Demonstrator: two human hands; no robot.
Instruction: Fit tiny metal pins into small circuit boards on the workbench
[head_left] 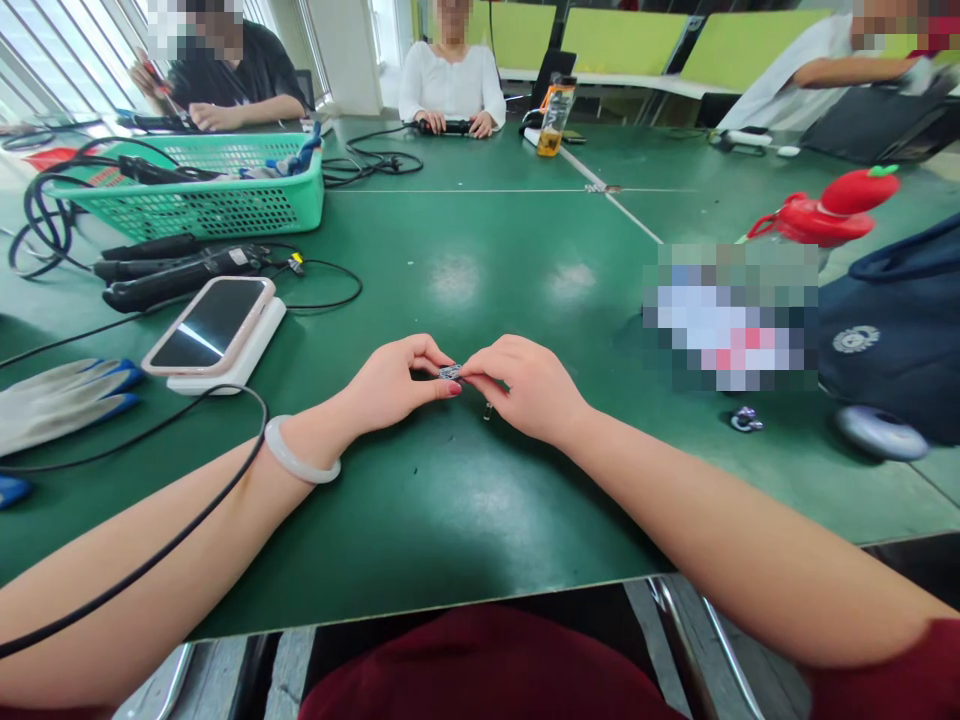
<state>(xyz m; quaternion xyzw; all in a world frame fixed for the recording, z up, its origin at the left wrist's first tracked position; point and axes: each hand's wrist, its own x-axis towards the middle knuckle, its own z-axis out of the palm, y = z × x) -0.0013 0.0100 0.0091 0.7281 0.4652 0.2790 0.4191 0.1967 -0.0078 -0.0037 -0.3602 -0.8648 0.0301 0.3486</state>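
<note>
Both hands meet over the green table. My left hand is closed, pinching a small patterned silvery-grey piece between thumb and fingers; its exact kind is too small to make out. From the other side, my right hand is closed too, its thumb and fingertip pressed together at the right end of the same piece. Just below the right fingers is a tiny metallic bit; whether it lies on the table or hangs cannot be made out. A white bangle circles my left wrist.
Leftward are a phone on a white box, work gloves, black cabled devices and a green basket. A black cable crosses my left forearm. Rightward are a dark bag and a red-topped bottle. Several people sit around.
</note>
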